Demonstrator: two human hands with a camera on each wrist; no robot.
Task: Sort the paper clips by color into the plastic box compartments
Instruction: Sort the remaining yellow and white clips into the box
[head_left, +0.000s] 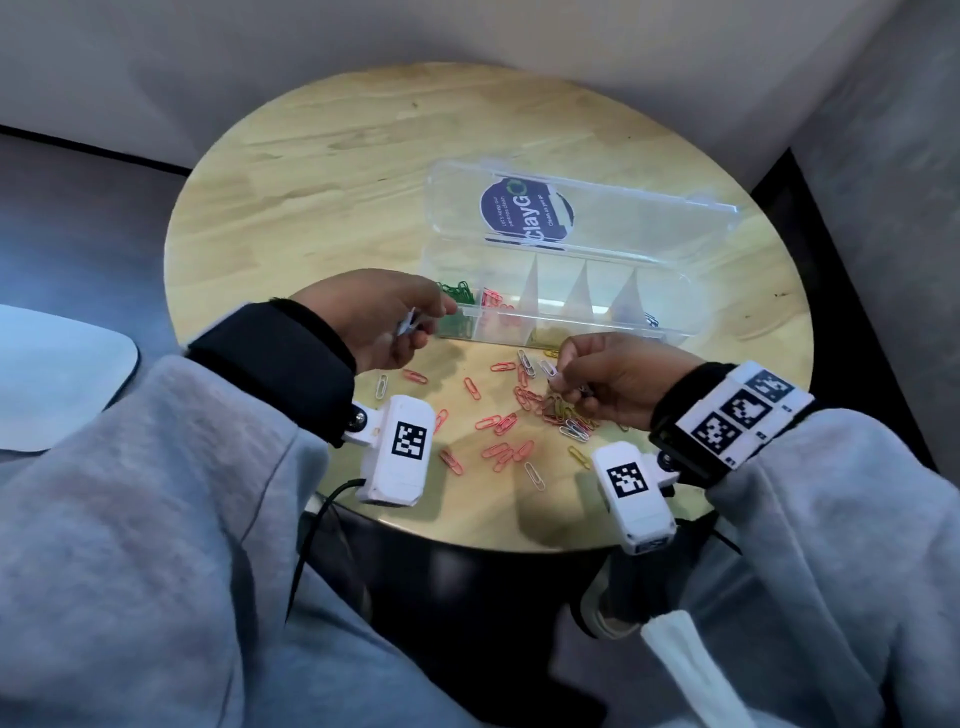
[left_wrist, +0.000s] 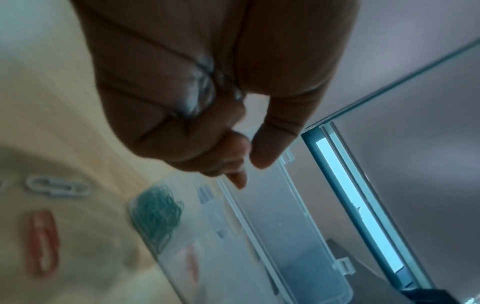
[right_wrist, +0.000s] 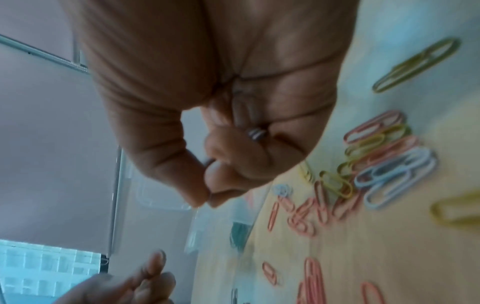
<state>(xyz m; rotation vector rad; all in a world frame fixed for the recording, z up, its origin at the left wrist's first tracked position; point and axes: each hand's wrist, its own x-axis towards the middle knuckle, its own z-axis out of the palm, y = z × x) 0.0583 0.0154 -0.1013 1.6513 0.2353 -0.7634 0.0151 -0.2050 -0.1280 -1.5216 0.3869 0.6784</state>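
The clear plastic box (head_left: 571, 325) lies open on the round wooden table (head_left: 322, 171), its lid (head_left: 623, 218) tipped back. Green clips (head_left: 457, 291) (left_wrist: 155, 216) fill its leftmost compartment, with red ones (head_left: 491, 299) in the one beside it. Loose red, yellow and white clips (head_left: 524, 410) (right_wrist: 376, 168) lie scattered in front of the box. My left hand (head_left: 421, 325) (left_wrist: 246, 162) hovers at the box's left end, fingers curled round white clips (left_wrist: 202, 86). My right hand (head_left: 556, 376) (right_wrist: 207, 200) is just above the pile, pinching a white clip, with more tucked in its curled fingers (right_wrist: 255, 133).
A single white clip (left_wrist: 57, 187) and a red one (left_wrist: 43, 240) lie left of the box. Beyond the table's left side stands a white rounded surface (head_left: 52, 374). Grey walls close in behind and to the right. A black cable (head_left: 322, 514) hangs off the near table edge.
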